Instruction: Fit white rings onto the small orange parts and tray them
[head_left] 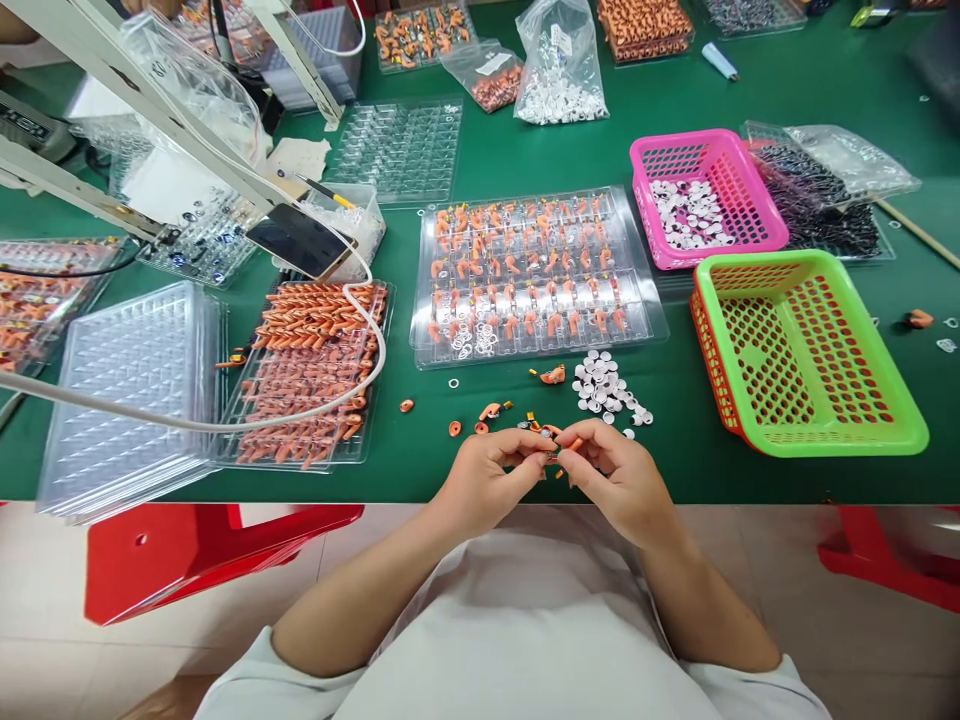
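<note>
Near the table's front edge, my left hand [491,474] and my right hand [619,474] meet fingertip to fingertip. Each is closed in a pinch on a small orange part; the fingers cover most of both parts. Just beyond the fingertips lie loose orange pieces [490,411] and small yellow-and-black bits. One orange piece with a yellow end [553,374] rests farther back. A pile of white round caps [600,383] is beyond my right hand. Behind these, a clear tray [525,265] holds rows of orange parts and some white rings.
A green basket [847,438] stacked on a red one stands at right, with a pink basket [712,255] of white caps behind. At left are stacked clear trays [131,370], a tray of orange shells [300,400], a phone [302,241] and a white cable [187,424].
</note>
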